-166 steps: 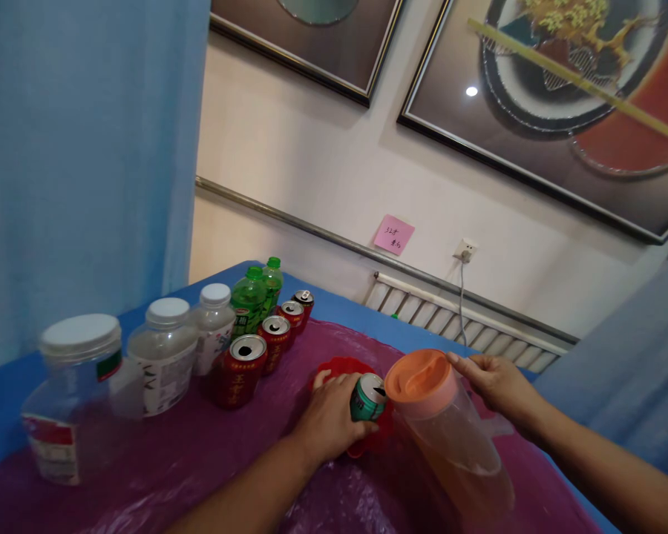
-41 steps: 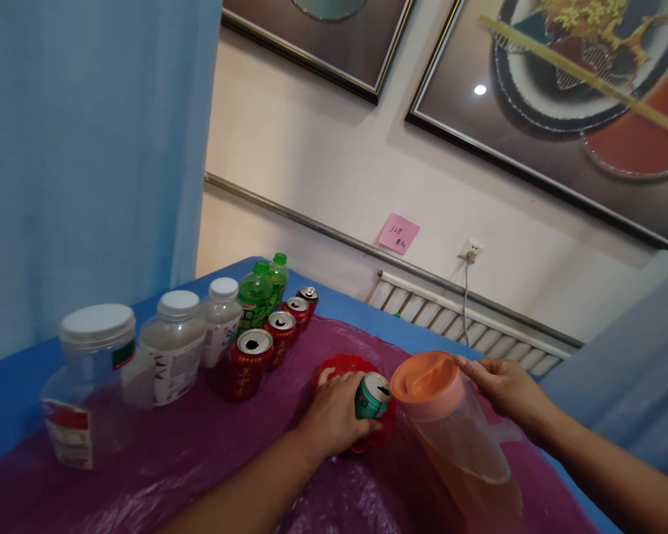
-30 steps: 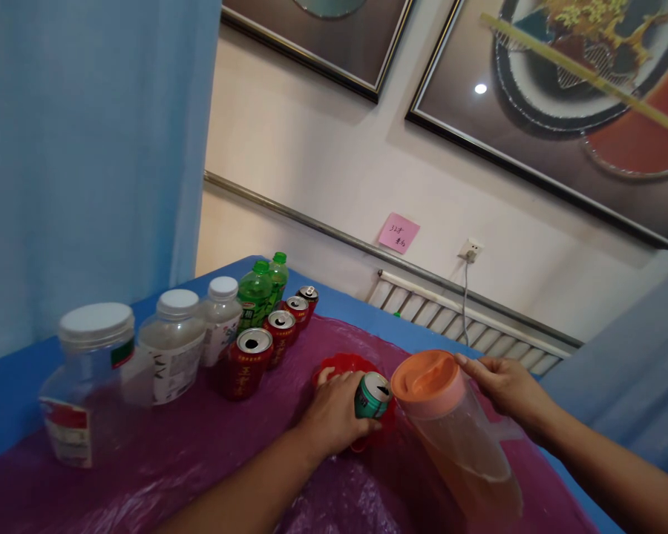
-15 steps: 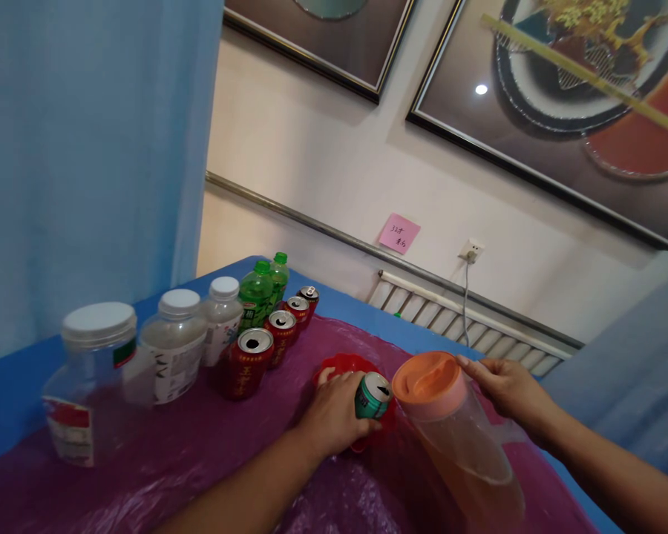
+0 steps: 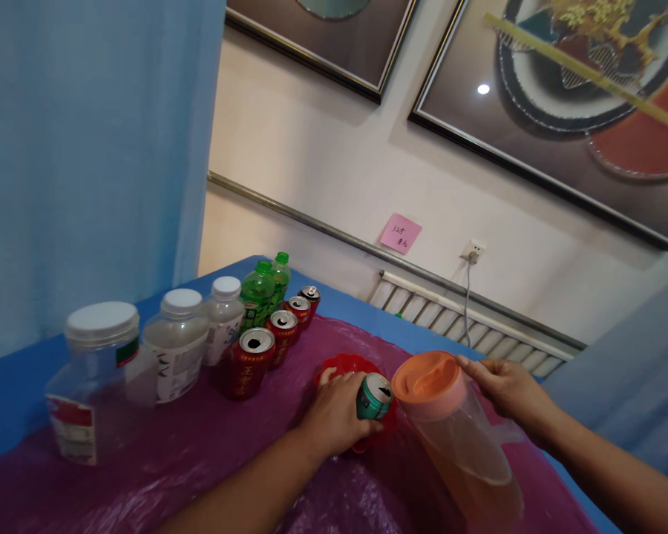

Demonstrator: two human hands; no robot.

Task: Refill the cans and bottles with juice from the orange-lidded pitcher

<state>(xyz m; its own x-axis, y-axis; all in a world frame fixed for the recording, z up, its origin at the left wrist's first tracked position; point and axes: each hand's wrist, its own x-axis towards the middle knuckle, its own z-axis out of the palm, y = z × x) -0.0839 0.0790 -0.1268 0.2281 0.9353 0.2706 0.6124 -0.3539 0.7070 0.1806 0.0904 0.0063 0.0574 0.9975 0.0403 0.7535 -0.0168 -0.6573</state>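
My left hand [image 5: 337,415] is wrapped round an opened green drink can [image 5: 372,406], its top tilted to the right. Under the can and hand lies a red scalloped bowl [image 5: 348,363], partly covered by them. My right hand [image 5: 506,382] is closed at the far side of a clear plastic pitcher [image 5: 467,445] with an orange lid [image 5: 427,377]. The pitcher leans left, its lid close beside the can's opening, and amber liquid shows inside. The pitcher's handle is mostly hidden behind its body. I cannot make out any stream between lid and can.
To the left, several opened red cans [image 5: 249,363] stand in a slanting row. Behind them are green bottles [image 5: 257,293], white-capped clear bottles [image 5: 177,345] and a large jar [image 5: 97,386]. Purple plastic sheeting [image 5: 200,460] covers the blue table [image 5: 339,297]. A radiator [image 5: 428,315] lines the wall.
Both hands, the can and the pitcher keep almost the same positions. The whole view has shifted very slightly.
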